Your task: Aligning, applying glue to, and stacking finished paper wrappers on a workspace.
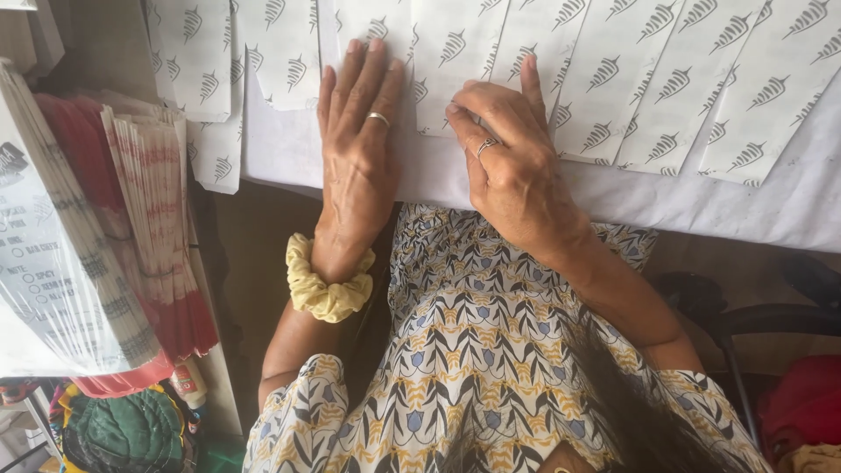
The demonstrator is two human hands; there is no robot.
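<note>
My left hand [357, 140] lies flat, fingers together, on a row of white paper sheets [613, 79] printed with small grey leaf marks, overlapping along a white table [771, 210]. A ring is on one finger and a yellow scrunchie [324, 285] circles that wrist. My right hand [508, 158] rests beside it on the same sheets, fingers curled with the index finger stretched out and pressing the paper edge; it also wears a ring. Neither hand grips anything that I can see.
At the left stands a thick stack of printed white and red paper bags [131, 228], some wrapped in clear plastic. More leaf-printed sheets [206, 96] hang off the table's left end. A green quilted thing [123, 434] lies low left, a red item [802, 403] low right.
</note>
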